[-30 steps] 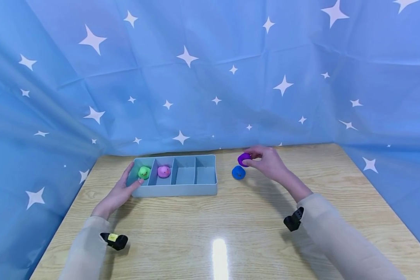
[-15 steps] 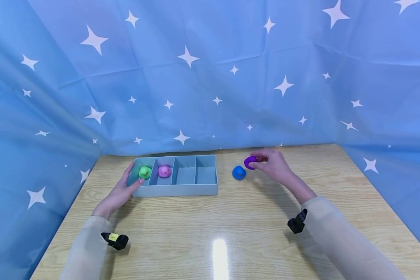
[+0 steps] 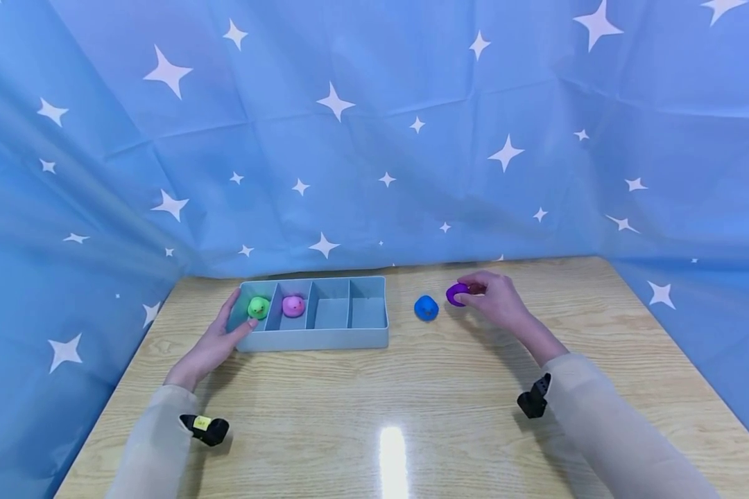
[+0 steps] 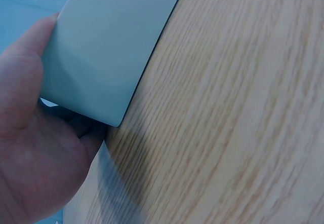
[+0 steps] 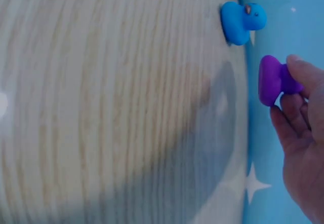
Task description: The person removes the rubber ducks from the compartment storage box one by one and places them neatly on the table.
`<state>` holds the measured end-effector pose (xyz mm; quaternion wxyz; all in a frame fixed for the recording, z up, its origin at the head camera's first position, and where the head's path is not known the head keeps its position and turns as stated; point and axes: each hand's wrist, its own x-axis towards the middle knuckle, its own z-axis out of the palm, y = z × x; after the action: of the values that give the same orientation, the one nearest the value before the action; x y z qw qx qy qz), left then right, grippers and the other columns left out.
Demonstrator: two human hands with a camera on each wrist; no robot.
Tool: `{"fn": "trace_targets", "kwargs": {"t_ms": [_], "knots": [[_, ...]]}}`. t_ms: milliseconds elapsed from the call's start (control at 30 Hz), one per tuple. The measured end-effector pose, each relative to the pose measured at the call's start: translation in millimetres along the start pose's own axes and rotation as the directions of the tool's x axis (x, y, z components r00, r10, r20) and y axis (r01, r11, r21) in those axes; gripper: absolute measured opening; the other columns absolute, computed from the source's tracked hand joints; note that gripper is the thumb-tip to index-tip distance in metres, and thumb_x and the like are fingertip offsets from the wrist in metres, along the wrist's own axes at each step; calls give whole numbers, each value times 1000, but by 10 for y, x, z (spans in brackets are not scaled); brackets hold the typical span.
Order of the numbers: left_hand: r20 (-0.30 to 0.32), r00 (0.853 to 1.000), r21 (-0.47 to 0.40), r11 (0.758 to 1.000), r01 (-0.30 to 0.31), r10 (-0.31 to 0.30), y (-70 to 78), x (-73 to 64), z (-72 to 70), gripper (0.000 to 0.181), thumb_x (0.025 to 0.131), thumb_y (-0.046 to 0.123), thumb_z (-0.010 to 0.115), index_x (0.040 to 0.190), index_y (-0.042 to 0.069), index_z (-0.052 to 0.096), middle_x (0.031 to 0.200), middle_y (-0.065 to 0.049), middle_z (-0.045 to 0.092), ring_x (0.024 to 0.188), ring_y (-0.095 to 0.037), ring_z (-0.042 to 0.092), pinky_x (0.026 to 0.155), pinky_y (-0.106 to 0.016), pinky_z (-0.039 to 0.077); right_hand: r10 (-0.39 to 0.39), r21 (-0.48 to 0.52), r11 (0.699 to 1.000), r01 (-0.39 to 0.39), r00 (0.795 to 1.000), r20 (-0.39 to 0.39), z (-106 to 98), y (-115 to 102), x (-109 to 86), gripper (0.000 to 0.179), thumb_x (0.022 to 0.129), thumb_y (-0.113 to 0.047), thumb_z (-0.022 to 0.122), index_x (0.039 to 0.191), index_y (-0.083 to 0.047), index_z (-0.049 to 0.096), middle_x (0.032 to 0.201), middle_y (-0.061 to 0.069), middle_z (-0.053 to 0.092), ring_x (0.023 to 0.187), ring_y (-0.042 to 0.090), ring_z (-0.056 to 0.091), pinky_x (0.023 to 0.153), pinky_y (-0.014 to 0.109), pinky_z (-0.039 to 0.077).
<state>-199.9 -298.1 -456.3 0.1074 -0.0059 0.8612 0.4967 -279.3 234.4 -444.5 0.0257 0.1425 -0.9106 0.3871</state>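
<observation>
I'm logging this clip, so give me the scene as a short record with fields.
Left hand: grips the left end of the tray
Right hand: pinches the purple toy duck
Tray: light blue, four compartments; green toy duck in the leftmost, pink toy duck in the next
On the wood-grain table: blue toy duck, between tray and right hand

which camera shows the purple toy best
The right wrist view: the purple toy looks larger, more of it clear of the right hand. The head view shows it small, partly covered; the left wrist view lacks it.
</observation>
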Motion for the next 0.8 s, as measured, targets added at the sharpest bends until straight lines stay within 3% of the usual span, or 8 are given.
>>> {"fn": "trace_targets", "kwargs": {"t_ms": [200, 800], "knots": [[3, 1000, -6, 1000, 0, 0, -22, 19, -2, 88, 108, 38, 54, 165, 30, -12, 169, -19, -14, 151, -50, -12, 114, -76, 2, 20, 4, 1000, -20, 1000, 16, 7, 30, -37, 38, 92, -11, 79, 125, 6, 69, 113, 22, 71, 101, 36, 69, 84, 45, 59], [-1, 1000, -7, 1000, 0, 0, -43, 33, -1, 88, 108, 37, 54, 165, 28, -13, 169, -19, -15, 151, -50, -13, 114, -76, 2, -14, 39, 999, 11, 997, 70, 138, 61, -90, 33, 91, -4, 77, 122, 7, 70, 117, 23, 68, 102, 37, 69, 80, 39, 61]]}}
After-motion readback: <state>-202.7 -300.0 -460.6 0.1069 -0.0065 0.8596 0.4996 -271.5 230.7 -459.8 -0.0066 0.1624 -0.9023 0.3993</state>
